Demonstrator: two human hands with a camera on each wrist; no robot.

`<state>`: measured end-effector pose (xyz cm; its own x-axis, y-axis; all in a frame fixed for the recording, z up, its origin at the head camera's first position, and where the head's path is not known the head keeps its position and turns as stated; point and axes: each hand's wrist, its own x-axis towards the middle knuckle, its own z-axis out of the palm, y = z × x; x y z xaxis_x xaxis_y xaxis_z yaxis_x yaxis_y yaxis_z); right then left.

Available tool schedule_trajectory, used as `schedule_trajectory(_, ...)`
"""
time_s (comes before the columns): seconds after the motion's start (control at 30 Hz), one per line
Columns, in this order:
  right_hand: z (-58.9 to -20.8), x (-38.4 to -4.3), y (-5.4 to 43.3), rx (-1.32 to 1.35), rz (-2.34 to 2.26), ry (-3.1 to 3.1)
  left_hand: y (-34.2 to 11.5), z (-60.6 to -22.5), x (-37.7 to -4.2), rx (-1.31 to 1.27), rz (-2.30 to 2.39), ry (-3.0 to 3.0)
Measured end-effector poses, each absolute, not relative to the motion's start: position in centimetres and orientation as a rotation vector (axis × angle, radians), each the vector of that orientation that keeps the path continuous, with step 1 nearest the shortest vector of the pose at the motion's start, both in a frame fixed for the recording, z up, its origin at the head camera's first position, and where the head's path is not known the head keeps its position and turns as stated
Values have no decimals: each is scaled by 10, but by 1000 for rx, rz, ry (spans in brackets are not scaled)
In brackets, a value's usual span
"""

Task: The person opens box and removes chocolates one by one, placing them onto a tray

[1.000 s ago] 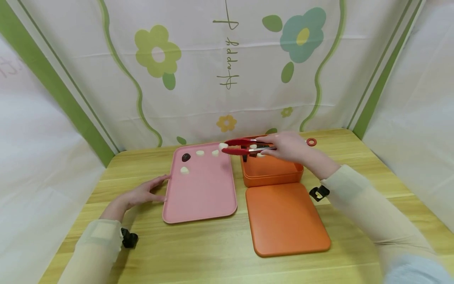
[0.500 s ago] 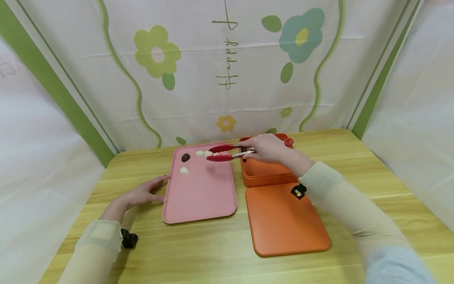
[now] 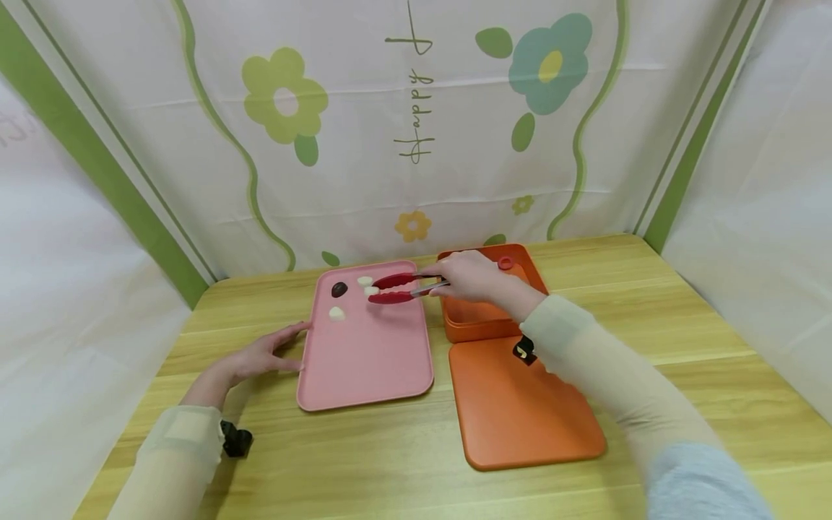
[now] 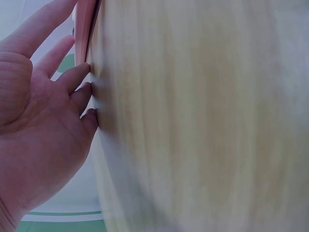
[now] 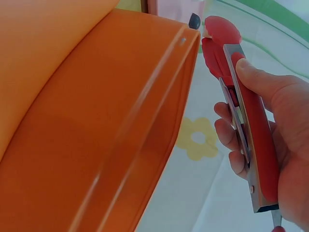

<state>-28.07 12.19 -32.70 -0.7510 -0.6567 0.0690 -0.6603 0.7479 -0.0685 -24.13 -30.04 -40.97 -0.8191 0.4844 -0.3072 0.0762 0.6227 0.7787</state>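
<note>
My right hand (image 3: 469,276) grips a pair of red-tipped metal tongs (image 3: 391,297) over the back of the pink tray (image 3: 364,368). A small white piece (image 3: 371,290) shows at the ends of the tongs. Close by lie another white piece (image 3: 365,282), a dark brown oval piece (image 3: 339,289) and a white piece (image 3: 336,313) nearer the front. The right wrist view shows fingers and thumb wrapped round the tong handles (image 5: 260,140). My left hand (image 3: 256,355) rests at the tray's left edge, fingers extended and thumb apart, its fingertips at the rim.
Right of the tray stands an orange box (image 3: 477,331), partly hidden by my right hand and forearm. Its flat orange lid (image 3: 526,412) lies in front of it. A printed flower curtain (image 3: 364,180) hangs behind the wooden table (image 3: 338,462).
My right hand has moved left from above the box, carrying a white piece in the tongs over the tray and lowering it beside the others. The left hand has stayed at the tray edge.
</note>
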Motion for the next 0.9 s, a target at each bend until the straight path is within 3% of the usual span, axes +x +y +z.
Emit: schedule_trajectory(0.9,-342,-283,91,1085,32,-3007,-301,-408,-241,424,1085,2355)
